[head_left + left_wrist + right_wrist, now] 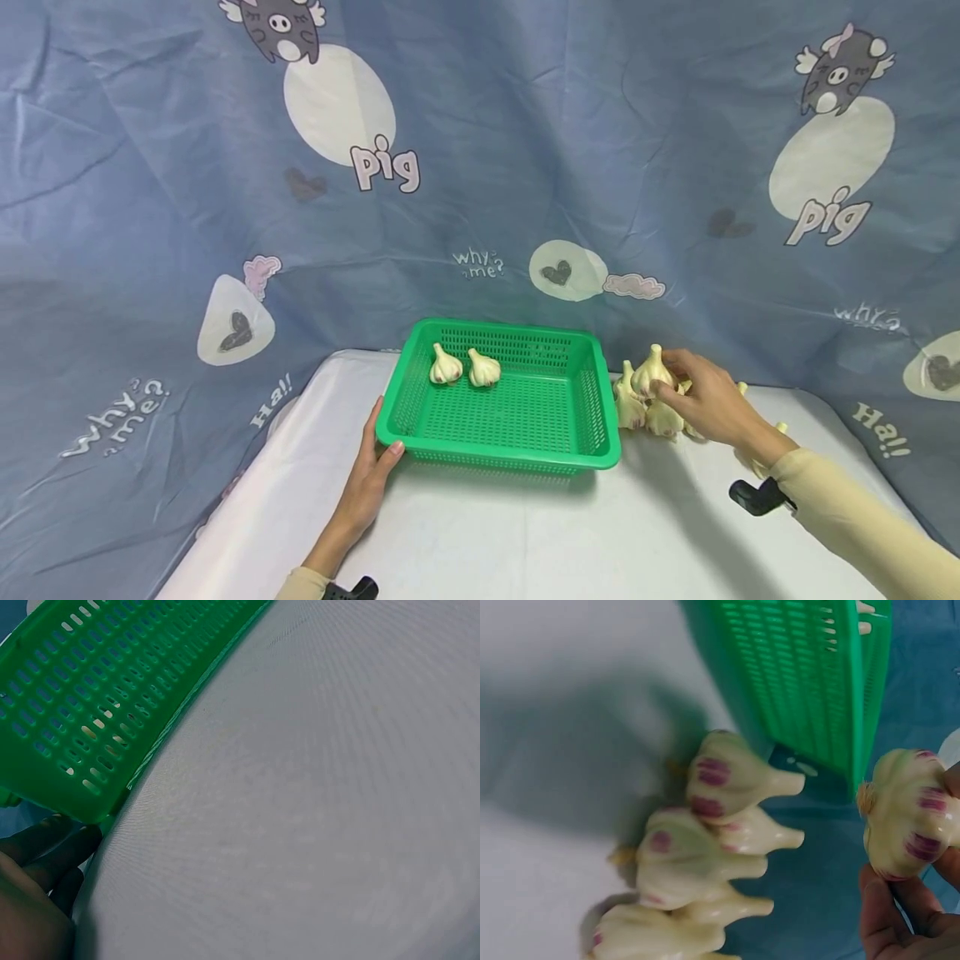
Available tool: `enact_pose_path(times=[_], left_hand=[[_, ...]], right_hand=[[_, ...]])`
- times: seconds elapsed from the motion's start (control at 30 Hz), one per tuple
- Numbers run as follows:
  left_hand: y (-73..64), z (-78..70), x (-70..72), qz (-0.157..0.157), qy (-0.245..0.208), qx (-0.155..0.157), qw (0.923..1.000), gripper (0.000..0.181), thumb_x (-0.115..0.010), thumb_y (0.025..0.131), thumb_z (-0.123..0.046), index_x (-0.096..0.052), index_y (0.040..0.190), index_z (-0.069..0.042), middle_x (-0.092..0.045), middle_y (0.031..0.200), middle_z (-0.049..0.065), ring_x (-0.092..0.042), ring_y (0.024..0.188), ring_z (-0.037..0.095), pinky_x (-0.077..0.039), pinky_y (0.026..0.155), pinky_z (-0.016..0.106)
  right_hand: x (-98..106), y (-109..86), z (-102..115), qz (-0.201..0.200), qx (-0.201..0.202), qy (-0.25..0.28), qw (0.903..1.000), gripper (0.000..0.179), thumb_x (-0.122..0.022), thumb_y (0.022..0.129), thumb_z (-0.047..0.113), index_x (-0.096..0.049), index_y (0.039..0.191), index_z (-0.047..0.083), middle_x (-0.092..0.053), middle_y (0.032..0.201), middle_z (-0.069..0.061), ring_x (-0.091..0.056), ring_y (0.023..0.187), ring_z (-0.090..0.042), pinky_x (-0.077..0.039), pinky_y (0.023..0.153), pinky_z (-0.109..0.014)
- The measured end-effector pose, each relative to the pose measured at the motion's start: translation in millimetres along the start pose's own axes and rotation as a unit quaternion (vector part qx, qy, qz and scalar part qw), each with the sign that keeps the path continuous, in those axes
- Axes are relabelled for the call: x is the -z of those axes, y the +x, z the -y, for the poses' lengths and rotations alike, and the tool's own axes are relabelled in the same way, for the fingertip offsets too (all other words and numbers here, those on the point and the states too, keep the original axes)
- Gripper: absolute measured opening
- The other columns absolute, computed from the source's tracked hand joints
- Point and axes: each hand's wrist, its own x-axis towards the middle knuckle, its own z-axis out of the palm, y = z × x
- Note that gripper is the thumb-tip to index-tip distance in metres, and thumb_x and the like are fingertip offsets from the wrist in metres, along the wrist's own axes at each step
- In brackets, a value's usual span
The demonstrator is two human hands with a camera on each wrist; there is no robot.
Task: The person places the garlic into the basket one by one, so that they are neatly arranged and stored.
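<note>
A garlic bulb (652, 374) is pinched between the thumb and fingers of my right hand (708, 400), raised beside the basket's right end. The right wrist view shows this garlic bulb (911, 814) up close, with purple patches on its cream skin. My left hand (369, 475) grips the near left corner of the green plastic basket (495, 454), thumb on the rim and fingers along the outside. From the left wrist, fingers (64, 855) touch the corner of the slotted wall. Inside the basket, two garlic bulbs (484, 369) lie toward the back left.
More garlic bulbs (679, 859) lie in a group on the white tabletop (480, 533), just right of the basket and partly behind my right hand. A blue printed cloth (450, 225) hangs behind the table and along its sides.
</note>
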Motion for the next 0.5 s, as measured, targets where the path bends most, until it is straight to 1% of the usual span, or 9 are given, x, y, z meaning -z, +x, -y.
enact_pose_path(times=[0.1,0.13,0.17,0.3,0.4,0.5], left_hand=[[0.2,0.5,1.1,-0.002,0.002,0.001,1.0,0.074,-0.048,0.111,-0.032,-0.006,0.172,-0.035,-0.005,0.18,0.007,-0.003,0.166,0.04,-0.004,0.126,0.076],[0.1,0.7,1.4,-0.002,0.001,0.0,1.0,0.074,-0.048,0.111,-0.031,-0.006,0.172,-0.034,-0.005,0.18,0.007,-0.003,0.166,0.04,-0.004,0.126,0.076],[-0.1,0.9,1.5,-0.004,-0.001,-0.002,1.0,0.074,-0.048,0.111,-0.031,-0.007,0.173,-0.032,-0.005,0.18,0.007,-0.003,0.166,0.04,-0.004,0.126,0.076],[-1.6,0.8,0.6,-0.002,-0.008,-0.01,0.9999,0.073,-0.048,0.112,-0.028,-0.007,0.172,-0.033,-0.005,0.18,0.009,-0.003,0.165,0.042,-0.004,0.125,0.077],[-2.6,0.9,-0.1,0.0,-0.012,-0.016,0.9998,0.073,-0.048,0.112,-0.027,-0.007,0.172,-0.034,-0.005,0.18,0.009,-0.003,0.165,0.043,-0.005,0.125,0.077],[-2.3,0.7,0.0,-0.001,-0.012,-0.021,0.9997,0.073,-0.047,0.112,-0.026,-0.007,0.173,-0.031,-0.005,0.18,0.009,-0.003,0.165,0.043,-0.006,0.125,0.077]], right_hand=[[-4.2,7.8,5.3,0.003,0.003,0.01,0.9999,0.046,-0.066,0.102,0.023,-0.057,0.14,-0.001,-0.072,0.123,-0.026,-0.071,0.109,-0.041,-0.059,0.087,-0.057],[-6.2,10.1,7.0,0.001,0.004,0.013,0.9999,0.045,-0.065,0.102,0.023,-0.057,0.14,-0.001,-0.072,0.123,-0.026,-0.071,0.109,-0.041,-0.058,0.088,-0.057],[-8.1,12.3,8.9,0.001,0.005,0.018,0.9998,0.045,-0.066,0.102,0.023,-0.057,0.14,-0.001,-0.072,0.123,-0.025,-0.071,0.109,-0.04,-0.058,0.088,-0.057],[-16.0,20.0,15.8,0.009,0.011,0.035,0.9993,0.044,-0.066,0.102,0.023,-0.057,0.138,0.0,-0.072,0.12,-0.022,-0.071,0.107,-0.036,-0.058,0.085,-0.051],[-20.5,26.0,20.9,0.028,0.014,0.051,0.9982,0.043,-0.065,0.103,0.023,-0.056,0.138,0.001,-0.071,0.123,-0.023,-0.072,0.108,-0.038,-0.06,0.087,-0.053],[-24.6,35.6,26.3,0.038,0.022,0.055,0.9975,0.043,-0.064,0.104,0.023,-0.055,0.14,0.0,-0.07,0.125,-0.025,-0.073,0.107,-0.04,-0.06,0.088,-0.056]])
